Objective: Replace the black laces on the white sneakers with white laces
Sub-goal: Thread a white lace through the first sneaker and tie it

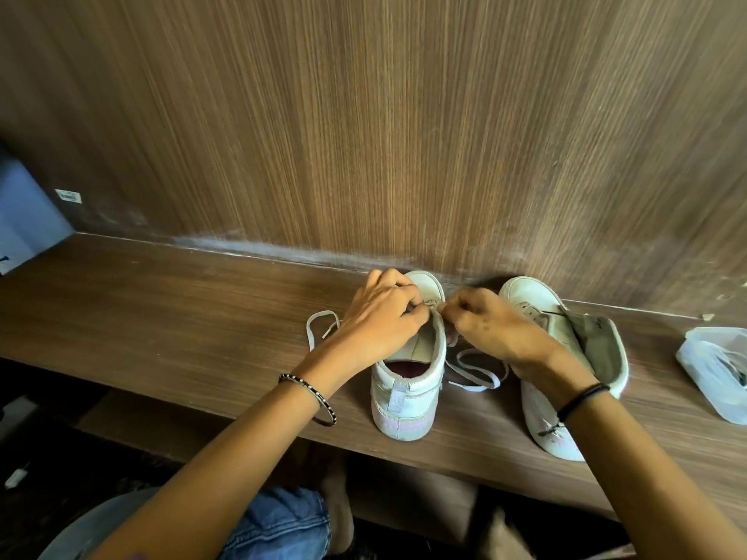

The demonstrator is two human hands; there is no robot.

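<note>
Two white sneakers stand on the wooden shelf, toes to the wall. The left sneaker has a white lace threaded through it, one loose end trailing right and the other end looping out to the left. My left hand and my right hand meet over its eyelets, each pinching the white lace with curled fingers. The right sneaker stands beside it with its tongue folded open and no lace visible.
A clear plastic bag with dark laces inside lies at the shelf's right end. A wood-grain wall rises straight behind the shoes. The shelf's front edge is close to the sneaker heels. Below are my denim-clad knee and a dark floor.
</note>
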